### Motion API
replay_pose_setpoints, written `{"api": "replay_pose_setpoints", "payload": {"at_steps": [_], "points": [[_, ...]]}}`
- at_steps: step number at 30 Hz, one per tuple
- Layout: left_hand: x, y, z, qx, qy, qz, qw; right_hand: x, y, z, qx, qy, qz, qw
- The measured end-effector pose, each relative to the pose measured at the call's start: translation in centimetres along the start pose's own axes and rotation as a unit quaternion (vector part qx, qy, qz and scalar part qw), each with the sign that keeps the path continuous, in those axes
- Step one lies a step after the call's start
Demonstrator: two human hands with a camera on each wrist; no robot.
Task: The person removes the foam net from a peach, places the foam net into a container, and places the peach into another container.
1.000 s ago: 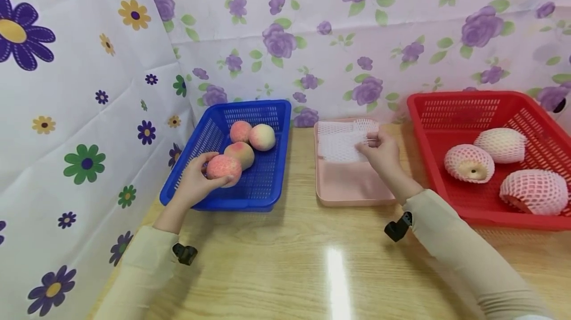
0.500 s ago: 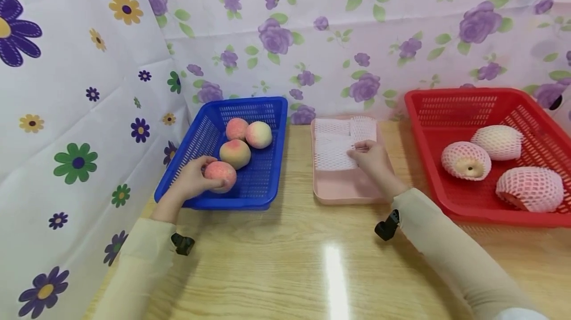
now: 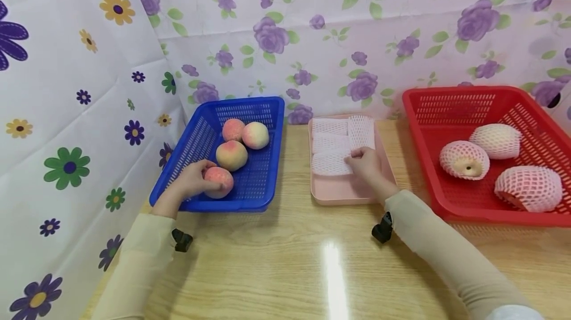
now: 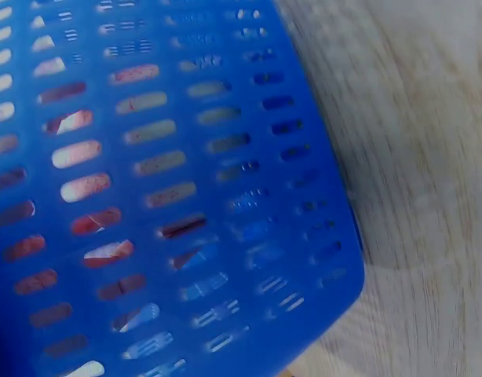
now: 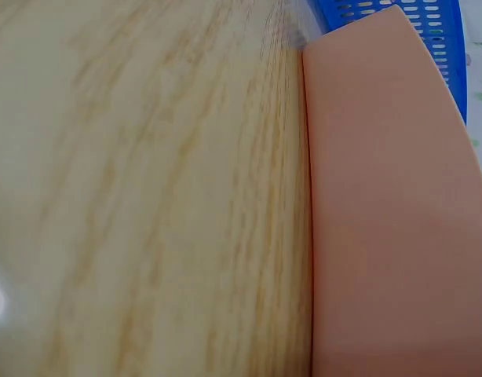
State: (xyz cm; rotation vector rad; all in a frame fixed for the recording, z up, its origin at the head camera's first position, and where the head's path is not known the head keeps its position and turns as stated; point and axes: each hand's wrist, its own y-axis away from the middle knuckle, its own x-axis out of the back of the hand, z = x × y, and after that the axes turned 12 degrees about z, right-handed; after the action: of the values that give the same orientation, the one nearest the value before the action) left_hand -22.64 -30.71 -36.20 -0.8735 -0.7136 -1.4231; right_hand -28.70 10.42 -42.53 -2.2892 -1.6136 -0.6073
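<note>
My left hand [image 3: 191,181] grips a pinkish-red peach [image 3: 220,181] in the near left part of the blue basket [image 3: 252,205]. Several peaches are in that basket; a yellow-pink one [image 3: 231,156] lies just behind the held one. Over the pink tray [image 3: 332,195], my right hand [image 3: 368,165] pinches the edge of a white foam net sleeve [image 3: 329,164]. More flat foam net sleeves [image 3: 361,129] lie behind it in the tray. The left wrist view has the blue basket's slotted wall [image 4: 249,228] with peaches behind it; neither wrist view shows a hand.
A red basket [image 3: 495,215] on the right contains net-wrapped fruits [image 3: 464,160]. All the containers stand on a wooden table [image 3: 276,265]. Floral cloth [image 3: 325,52] hangs behind and at the left. In the right wrist view the tray's outer side [image 5: 398,204] fills the right.
My right hand has come nearer, drawing the foam net sleeve toward the tray's front, so more sleeve shows behind it. The peach in my left hand sits lower in the basket. The head view has shifted slightly.
</note>
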Motion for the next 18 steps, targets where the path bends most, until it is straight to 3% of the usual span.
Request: {"api": "replay_pose_setpoints", "payload": {"at_steps": [8,18], "points": [[0.01,-0.33,-0.73,-0.011,-0.004,-0.006,0.9999,-0.21,-0.13,0.51,0.008,0.009,0.017,1.000],[0.05,-0.27,-0.65,0.001,0.008,-0.023,0.9997,-0.51,-0.43,0.83,0.050,0.050,-0.024,0.997]]}}
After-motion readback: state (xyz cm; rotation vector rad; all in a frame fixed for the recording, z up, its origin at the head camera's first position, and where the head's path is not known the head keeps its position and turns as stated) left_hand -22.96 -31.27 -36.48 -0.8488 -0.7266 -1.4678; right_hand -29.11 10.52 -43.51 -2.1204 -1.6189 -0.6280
